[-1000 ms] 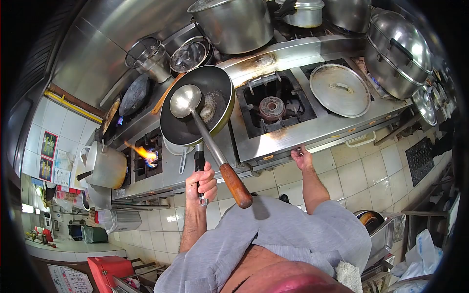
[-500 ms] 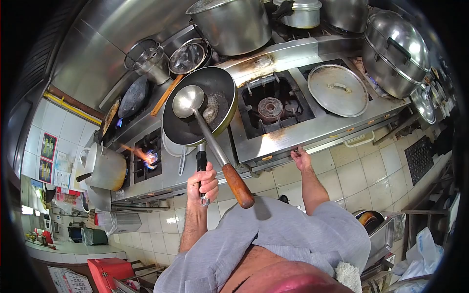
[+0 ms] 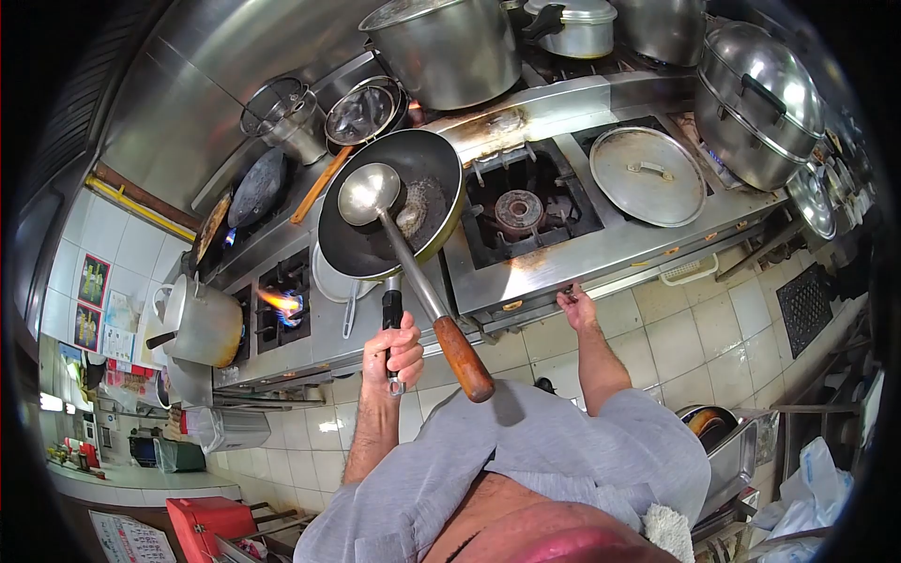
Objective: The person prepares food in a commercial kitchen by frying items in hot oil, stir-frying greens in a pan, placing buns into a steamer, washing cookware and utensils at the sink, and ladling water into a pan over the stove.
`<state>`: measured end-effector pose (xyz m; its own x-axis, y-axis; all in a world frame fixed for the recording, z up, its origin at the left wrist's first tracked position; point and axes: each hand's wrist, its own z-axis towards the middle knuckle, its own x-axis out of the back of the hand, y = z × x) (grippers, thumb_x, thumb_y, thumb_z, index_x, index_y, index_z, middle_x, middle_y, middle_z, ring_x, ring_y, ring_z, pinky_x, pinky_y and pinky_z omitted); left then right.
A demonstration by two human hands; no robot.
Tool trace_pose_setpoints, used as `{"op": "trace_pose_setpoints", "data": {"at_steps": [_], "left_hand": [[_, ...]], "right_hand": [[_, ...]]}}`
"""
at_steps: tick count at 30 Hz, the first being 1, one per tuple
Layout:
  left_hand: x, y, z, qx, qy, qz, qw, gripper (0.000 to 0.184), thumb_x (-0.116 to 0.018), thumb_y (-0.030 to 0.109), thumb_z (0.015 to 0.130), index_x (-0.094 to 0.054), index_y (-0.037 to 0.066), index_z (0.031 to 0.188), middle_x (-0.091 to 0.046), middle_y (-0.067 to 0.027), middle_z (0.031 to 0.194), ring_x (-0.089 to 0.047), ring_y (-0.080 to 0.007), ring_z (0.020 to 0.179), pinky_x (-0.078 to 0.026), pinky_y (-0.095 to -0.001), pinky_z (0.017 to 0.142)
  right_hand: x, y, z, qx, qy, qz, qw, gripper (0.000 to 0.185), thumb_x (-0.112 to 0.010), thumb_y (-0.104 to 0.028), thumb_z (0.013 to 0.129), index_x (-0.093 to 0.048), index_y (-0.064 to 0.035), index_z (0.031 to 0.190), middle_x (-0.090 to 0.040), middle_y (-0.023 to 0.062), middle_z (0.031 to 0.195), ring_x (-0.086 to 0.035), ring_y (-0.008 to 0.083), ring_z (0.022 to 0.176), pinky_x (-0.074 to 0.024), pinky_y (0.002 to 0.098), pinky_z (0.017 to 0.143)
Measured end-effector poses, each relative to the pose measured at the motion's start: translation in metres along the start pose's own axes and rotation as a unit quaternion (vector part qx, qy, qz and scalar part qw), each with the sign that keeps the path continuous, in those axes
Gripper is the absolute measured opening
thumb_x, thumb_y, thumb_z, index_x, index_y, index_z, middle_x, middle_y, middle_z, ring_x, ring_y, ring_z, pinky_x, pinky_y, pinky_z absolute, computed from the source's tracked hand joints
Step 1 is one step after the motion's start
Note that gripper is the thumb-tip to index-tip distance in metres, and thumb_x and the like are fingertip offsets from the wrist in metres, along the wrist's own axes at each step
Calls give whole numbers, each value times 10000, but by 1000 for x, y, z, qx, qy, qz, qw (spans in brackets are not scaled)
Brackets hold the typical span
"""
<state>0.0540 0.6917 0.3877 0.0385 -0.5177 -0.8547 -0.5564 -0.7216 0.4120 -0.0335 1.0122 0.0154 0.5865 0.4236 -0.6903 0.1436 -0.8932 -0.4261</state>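
Note:
My left hand (image 3: 394, 355) is closed round the black handle of a dark frying pan (image 3: 352, 249), which is held up over the stove. A metal ladle (image 3: 371, 194) with a wooden handle rests in the pan, its handle sticking out over the rim towards me. Some glistening liquid shows on the pan's bottom. At the stove's front edge, my right hand (image 3: 576, 307) has its fingers bent at a small control knob, partly hidden by them. Just behind that hand is a burner (image 3: 519, 212) with no flame showing.
An orange and blue flame (image 3: 286, 305) burns on the left burner, beside a large pot (image 3: 208, 324). A round lid (image 3: 648, 176) lies on the right of the stove. Big steel pots (image 3: 450, 56) stand along the back, and a steamer (image 3: 758, 103) at right.
The pan and ladle have shifted slightly to the right with my left hand. My right hand has stayed at the stove's front edge. The left burner's flame has changed shape.

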Motion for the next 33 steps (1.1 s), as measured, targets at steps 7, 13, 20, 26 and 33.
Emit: {"op": "trace_pose_setpoints", "data": {"at_steps": [7,13,20,26,33], "left_hand": [[-4,0,4,6,4,18,1000,113,-464,14,776,-510,56,870,-372,27,539,-340,-53,343,-305,-237,289],[-6,1,18,17,9,21,1000,101,-486,3,767,-512,69,840,-373,29,532,-347,-56,347,-301,-238,284],[-14,-8,55,25,20,115,993,107,-533,9,763,-478,87,810,-376,31,526,-364,-65,359,-324,-244,301],[-17,-1,88,70,-40,131,988,114,-551,11,756,-478,97,773,-398,26,531,-380,-77,371,-325,-251,318],[-33,33,137,99,-100,82,987,108,-559,22,747,-499,108,774,-411,35,536,-372,-63,371,-313,-235,323]], "right_hand": [[-4,-1,-3,-10,-5,-12,1000,311,-543,-273,864,-480,-1,1003,-512,124,813,-566,253,727,-485,409,738],[-51,-21,-89,-150,-101,-88,980,516,-468,-489,848,-451,10,977,-554,212,896,-599,341,764,-511,474,662],[-238,-73,-305,-274,-445,-109,846,548,-350,-504,888,-385,-58,1206,-582,182,950,-619,275,692,-520,413,598],[-261,-93,-317,-125,-307,-333,883,441,-544,-34,743,-366,-24,1146,-479,65,682,-489,144,396,-379,291,310],[-278,-125,-308,176,-225,-579,764,454,-572,-16,723,-417,-36,1149,-453,-7,592,-456,73,394,-324,222,307]]}}
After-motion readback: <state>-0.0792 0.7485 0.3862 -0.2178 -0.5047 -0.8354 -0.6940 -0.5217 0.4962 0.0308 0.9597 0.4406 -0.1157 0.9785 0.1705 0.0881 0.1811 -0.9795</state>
